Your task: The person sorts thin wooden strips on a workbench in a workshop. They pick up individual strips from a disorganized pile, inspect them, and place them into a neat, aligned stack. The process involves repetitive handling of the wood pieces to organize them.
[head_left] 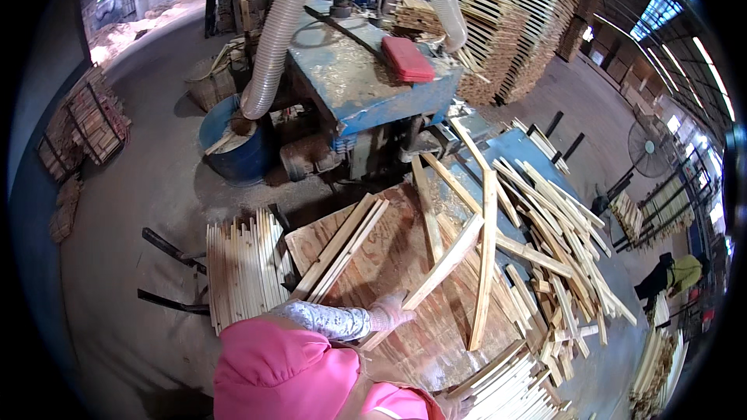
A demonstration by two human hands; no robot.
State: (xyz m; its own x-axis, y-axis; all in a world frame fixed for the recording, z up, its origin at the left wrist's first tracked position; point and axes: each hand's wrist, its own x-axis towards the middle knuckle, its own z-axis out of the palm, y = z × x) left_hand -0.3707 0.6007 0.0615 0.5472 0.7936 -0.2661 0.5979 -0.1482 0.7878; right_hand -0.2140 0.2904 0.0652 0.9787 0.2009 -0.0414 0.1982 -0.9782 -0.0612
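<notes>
My left hand (391, 312), in a pale glove below a patterned sleeve, is closed round the lower part of a wooden strip (446, 263). The strip slants up and to the right over a worn plywood board (373, 264). Its upper end meets another long strip (486, 264) that lies along the board. At the lower edge my right hand (456, 403) shows only in part, beside a stack of pale strips (510, 393); its fingers are too hidden to read. Two or three strips (342, 249) rest on the board's left side.
A blue machine table (366, 101) with a red case (408, 59) stands ahead, two ridged hoses (284, 31) above it. A blue tub (237, 152) is left of it. Loose strips (556, 233) pile up on the right; stacked strips (245, 268) stand left. Another person (685, 272) is far right.
</notes>
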